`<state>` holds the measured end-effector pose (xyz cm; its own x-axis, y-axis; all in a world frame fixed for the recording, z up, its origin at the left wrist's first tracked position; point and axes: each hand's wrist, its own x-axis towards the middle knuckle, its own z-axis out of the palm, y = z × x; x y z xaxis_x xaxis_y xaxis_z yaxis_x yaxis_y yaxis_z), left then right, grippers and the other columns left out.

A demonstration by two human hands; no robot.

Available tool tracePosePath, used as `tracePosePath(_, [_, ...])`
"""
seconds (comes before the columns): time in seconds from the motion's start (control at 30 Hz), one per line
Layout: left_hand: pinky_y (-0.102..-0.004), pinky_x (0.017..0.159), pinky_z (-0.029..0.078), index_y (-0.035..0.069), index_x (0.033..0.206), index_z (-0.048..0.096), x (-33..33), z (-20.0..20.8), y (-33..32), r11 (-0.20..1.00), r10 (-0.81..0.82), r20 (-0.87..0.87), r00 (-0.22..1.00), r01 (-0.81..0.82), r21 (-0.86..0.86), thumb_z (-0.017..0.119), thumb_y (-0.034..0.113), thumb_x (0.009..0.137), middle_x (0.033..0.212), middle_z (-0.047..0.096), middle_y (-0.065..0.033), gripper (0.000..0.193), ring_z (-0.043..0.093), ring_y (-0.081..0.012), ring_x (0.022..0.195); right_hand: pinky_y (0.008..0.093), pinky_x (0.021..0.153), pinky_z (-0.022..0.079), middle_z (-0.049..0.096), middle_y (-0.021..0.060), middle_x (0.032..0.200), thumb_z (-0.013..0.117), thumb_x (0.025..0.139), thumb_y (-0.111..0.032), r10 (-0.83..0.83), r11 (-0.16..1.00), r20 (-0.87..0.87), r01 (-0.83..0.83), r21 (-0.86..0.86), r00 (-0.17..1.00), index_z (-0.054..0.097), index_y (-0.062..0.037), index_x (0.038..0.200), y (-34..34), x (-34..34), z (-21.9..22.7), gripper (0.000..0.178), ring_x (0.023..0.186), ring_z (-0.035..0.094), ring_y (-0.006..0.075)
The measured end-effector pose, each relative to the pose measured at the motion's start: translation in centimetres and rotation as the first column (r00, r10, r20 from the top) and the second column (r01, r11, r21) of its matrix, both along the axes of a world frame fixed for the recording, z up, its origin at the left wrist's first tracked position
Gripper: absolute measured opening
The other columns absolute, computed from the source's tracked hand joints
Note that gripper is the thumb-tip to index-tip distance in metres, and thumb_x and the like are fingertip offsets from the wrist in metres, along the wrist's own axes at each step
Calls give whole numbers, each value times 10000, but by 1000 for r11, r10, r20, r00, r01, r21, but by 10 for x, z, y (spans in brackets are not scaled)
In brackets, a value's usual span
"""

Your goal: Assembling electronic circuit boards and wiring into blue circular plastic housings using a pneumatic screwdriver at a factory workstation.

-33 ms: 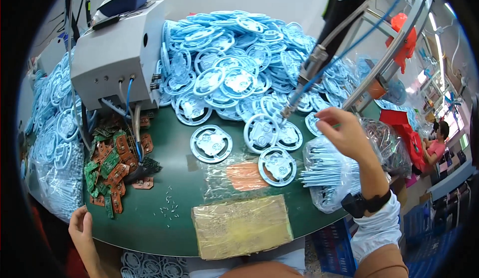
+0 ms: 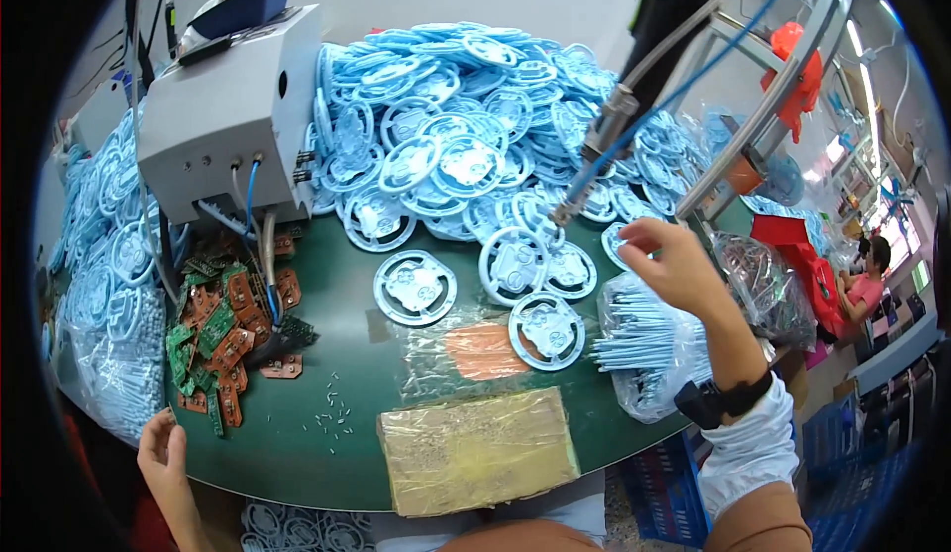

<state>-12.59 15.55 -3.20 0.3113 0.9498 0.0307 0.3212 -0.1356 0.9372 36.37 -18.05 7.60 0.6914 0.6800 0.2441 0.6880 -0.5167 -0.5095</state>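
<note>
My left hand (image 2: 164, 455) hangs at the table's left front edge, fingers loosely bent and thumb apart, with no object plainly in it. Above a clear bag of pale blue sticks (image 2: 649, 339), my right hand (image 2: 669, 263) is raised with its fingers curved and apart, holding nothing I can see. Just left of it, the tip of a hanging power screwdriver (image 2: 584, 181) points down among light blue plastic rings. One ring (image 2: 514, 263) leans on others beneath that tip; a nearer ring (image 2: 547, 331) and a left-hand ring (image 2: 414, 288) lie flat on the green table (image 2: 347, 354).
Behind rises a large heap of blue rings (image 2: 466, 116). A grey machine (image 2: 228, 106) stands left, with green and brown circuit boards (image 2: 233, 339) before it. Small pins (image 2: 335, 413) lie scattered near a tape-covered cardboard piece (image 2: 480, 450). Other people are in the background.
The whole picture has shifted slightly. The screwdriver looks a little further left, and my right hand sits slightly lower and to the left. My left hand is practically unchanged.
</note>
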Motion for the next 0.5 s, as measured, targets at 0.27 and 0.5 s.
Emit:
tracePosePath(0.27, [-283, 894, 456, 7, 1116, 576, 62, 25, -62, 955, -279, 44, 959, 272, 119, 654, 18, 805, 1310, 516, -99, 322, 542, -162, 1116, 442, 890, 502, 649, 169, 1145, 670, 836, -255, 96, 856, 28, -68, -513, 995, 573, -84, 1226, 6, 100, -68, 436, 1071, 611, 356])
tracePosePath(0.5, [-293, 891, 507, -13, 1128, 615, 54, 35, -94, 881, -379, -143, 914, 403, 246, 699, -42, 829, 1282, 554, -105, 312, 605, -190, 1071, 467, 946, 471, 596, 195, 1191, 750, 786, -344, 336, 865, 234, -201, -460, 913, 512, -60, 1290, 70, 117, -106, 625, 1118, 568, 396])
